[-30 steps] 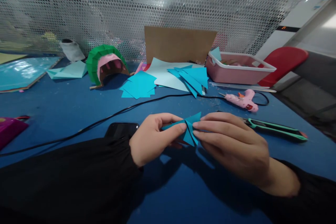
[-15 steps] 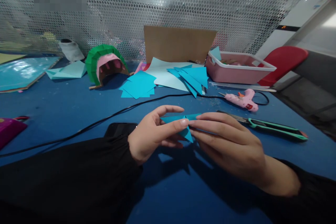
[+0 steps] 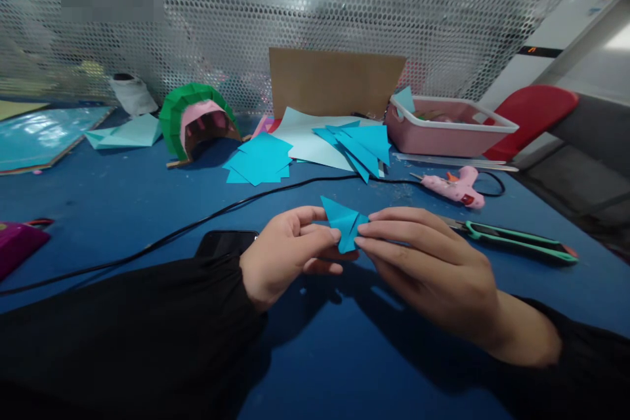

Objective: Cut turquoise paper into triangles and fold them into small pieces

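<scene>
Between my two hands, above the blue table [image 3: 315, 354], is a folded piece of blue paper [image 3: 346, 224] with a pointed tip at its upper left. My left hand [image 3: 290, 246] pinches its lower left side, the thumb on the near face and the other fingers partly behind. From the right, my right hand [image 3: 433, 269] grips the opposite edge with its fingertips; its thumb is hidden. Beyond the hands lie a stack of blue paper squares [image 3: 260, 159] and several folded blue triangles [image 3: 361, 144].
A black cable [image 3: 236, 205] crosses the table to a pink glue gun [image 3: 455, 187]. Scissors [image 3: 516, 243] with green handles lie at right, a phone [image 3: 221, 243] by my left wrist. A green and pink paper-covered arch [image 3: 197, 115] and pink basket [image 3: 443, 131] stand behind.
The blue paper has turned between my fingers, its tip now pointing up and left and a broader face showing. My left thumb has shifted slightly left; the things on the table stay put.
</scene>
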Demonstrator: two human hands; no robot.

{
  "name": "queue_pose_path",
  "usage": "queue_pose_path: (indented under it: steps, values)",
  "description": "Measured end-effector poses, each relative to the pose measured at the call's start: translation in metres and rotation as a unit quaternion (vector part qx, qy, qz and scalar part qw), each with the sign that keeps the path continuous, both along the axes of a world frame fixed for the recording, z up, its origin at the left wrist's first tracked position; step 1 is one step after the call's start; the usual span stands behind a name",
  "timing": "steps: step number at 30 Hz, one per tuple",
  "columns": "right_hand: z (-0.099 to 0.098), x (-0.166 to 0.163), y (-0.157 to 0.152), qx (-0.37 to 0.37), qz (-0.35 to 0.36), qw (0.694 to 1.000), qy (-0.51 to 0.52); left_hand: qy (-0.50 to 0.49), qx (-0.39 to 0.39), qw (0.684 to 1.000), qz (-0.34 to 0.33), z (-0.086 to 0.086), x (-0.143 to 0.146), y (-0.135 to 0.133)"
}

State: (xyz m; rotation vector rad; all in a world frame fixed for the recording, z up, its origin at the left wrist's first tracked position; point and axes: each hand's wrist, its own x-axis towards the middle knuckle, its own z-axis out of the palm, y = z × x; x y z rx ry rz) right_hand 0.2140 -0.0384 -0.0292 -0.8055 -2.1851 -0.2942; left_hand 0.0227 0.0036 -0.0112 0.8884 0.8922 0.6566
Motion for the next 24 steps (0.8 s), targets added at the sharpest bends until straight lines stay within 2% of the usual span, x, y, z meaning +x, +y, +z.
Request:
queue_pose_path:
  steps: [8,14,21,24]
  values:
    - [-0.002,0.000,0.000,-0.030,0.036,0.999,0.006,-0.014,-0.005,1.000,-0.015,0.000,-0.001,0.000]
    - [-0.005,0.001,0.001,-0.058,0.058,0.997,0.003,-0.019,-0.026,0.999,0.014,-0.002,0.000,0.000]
    - [-0.003,0.000,0.002,-0.062,0.063,0.996,0.008,-0.074,0.016,0.997,-0.028,-0.011,-0.004,0.000]
    - [0.001,-0.003,0.001,-0.088,0.072,0.993,0.032,-0.070,0.038,0.996,-0.034,-0.012,-0.005,0.001]
